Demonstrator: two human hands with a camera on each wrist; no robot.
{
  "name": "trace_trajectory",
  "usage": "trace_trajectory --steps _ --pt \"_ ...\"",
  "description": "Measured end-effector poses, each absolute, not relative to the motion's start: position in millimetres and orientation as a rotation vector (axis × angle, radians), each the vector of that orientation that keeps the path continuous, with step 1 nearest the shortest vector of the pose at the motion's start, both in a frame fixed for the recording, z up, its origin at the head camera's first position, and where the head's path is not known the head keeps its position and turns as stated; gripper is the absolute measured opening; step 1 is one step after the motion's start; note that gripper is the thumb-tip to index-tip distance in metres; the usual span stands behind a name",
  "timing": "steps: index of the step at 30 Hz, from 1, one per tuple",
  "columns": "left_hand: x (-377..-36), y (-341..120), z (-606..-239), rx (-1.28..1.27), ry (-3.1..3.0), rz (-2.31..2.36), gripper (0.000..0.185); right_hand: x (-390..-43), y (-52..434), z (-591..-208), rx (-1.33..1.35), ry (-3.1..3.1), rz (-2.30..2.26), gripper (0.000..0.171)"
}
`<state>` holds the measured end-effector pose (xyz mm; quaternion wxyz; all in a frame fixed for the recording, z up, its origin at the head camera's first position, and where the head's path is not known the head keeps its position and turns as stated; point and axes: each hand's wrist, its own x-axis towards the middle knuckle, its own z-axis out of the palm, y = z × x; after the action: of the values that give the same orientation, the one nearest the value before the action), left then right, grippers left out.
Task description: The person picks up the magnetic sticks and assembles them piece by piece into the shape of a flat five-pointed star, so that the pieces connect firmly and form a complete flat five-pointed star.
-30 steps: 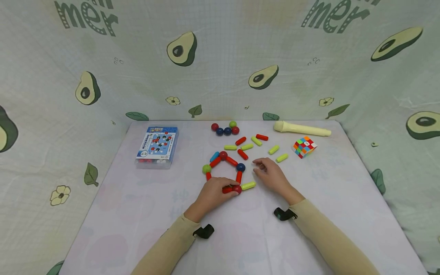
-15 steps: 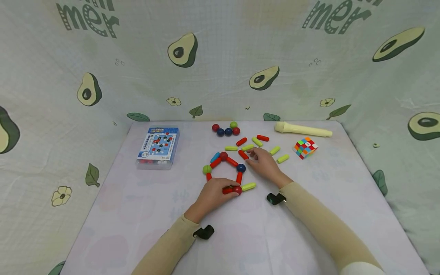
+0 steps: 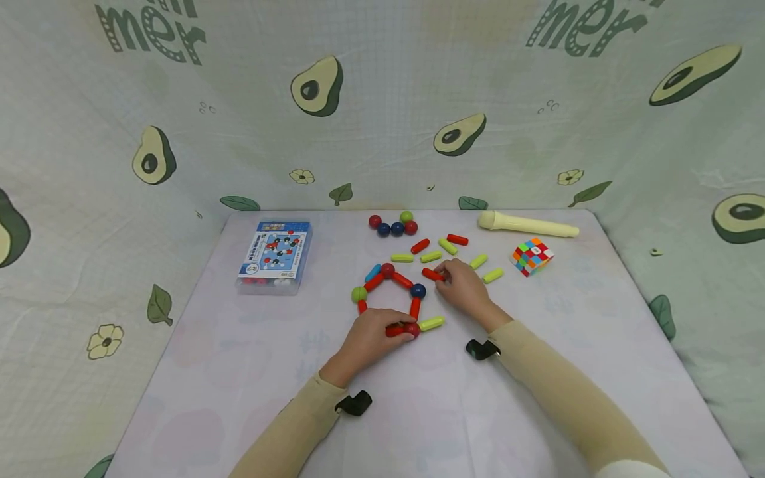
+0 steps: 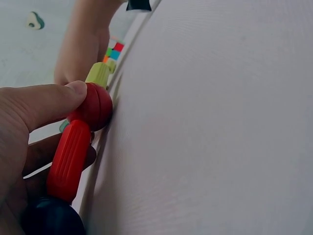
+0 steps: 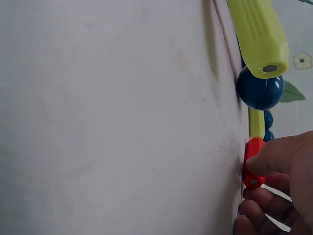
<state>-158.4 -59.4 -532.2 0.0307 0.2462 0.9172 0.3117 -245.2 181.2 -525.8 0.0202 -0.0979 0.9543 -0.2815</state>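
Note:
A ring of red rods and coloured balls [image 3: 403, 280] lies on the table, with a yellow-green rod [image 3: 431, 323] sticking out from its near right ball. My left hand [image 3: 372, 338] grips the ring's near side, thumb on the red ball [image 4: 95, 108] and fingers behind the red rod [image 4: 69, 159]. A dark blue ball [image 4: 53, 218] at that rod's other end is hidden by the hand in the head view. Just right of the ring, my right hand [image 3: 465, 290] pinches a loose red rod [image 5: 253, 164], which has a metal disc at its end.
Several loose yellow-green rods [image 3: 431, 256] and red rods [image 3: 420, 246] lie beyond the ring. A group of balls [image 3: 390, 228] sits near the back edge. A boxed kit [image 3: 274, 259] stands left; a puzzle cube [image 3: 532, 257] and a pale microphone-shaped stick [image 3: 528, 225] lie right.
My right hand has reached forward and left to a loose red rod, taken it between thumb and fingers, and shifted it slightly right. My left hand stays on the ring.

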Motion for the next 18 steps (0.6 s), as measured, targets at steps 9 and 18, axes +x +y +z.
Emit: trace_trajectory --steps 9,18 --pt "-159 -60 -533 0.759 2.833 0.940 0.034 -216 199 -524 -0.342 2.949 -0.873 0.020" --pt "-159 -60 -533 0.764 2.833 0.951 0.034 -197 205 -518 -0.312 2.890 -0.852 0.023"
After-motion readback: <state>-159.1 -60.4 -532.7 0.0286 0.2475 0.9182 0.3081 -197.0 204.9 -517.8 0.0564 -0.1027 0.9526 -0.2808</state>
